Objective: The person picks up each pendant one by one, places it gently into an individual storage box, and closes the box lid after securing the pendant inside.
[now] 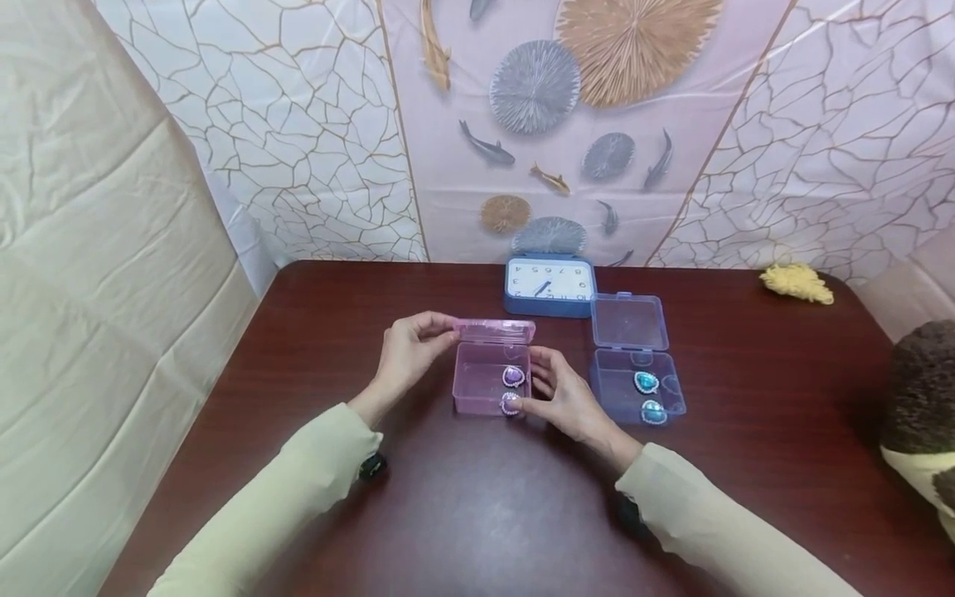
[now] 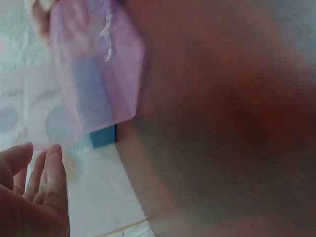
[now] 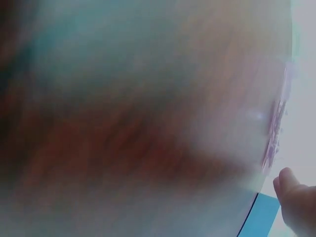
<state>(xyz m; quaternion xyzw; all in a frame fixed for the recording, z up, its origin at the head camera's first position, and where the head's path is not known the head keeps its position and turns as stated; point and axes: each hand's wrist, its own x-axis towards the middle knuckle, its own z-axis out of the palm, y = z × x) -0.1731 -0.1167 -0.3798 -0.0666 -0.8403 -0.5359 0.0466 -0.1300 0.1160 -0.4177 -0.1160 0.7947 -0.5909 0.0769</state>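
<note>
A translucent pink plastic box point(image 1: 477, 385) stands on the table with its hinged lid point(image 1: 496, 332) raised at the back. Inside, along the right wall, lie two purple gems, an upper gem point(image 1: 513, 376) and a lower gem point(image 1: 511, 404), each with a sparkling rim. My left hand point(image 1: 406, 352) pinches the lid's left edge between thumb and fingers; the left wrist view shows these fingertips point(image 2: 55, 150) at the edge. My right hand point(image 1: 567, 398) grips the box's right side, thumb near the front corner and fingers farther back. The right wrist view is mostly blurred.
Right of my right hand stands an open bluish-purple box point(image 1: 615, 398) with two teal gems point(image 1: 647, 382). A blue clock point(image 1: 548, 282) is behind the boxes. Yellow fluffy material point(image 1: 797, 283) lies at the far right corner, and a brown plush object point(image 1: 921, 398) is at the right edge.
</note>
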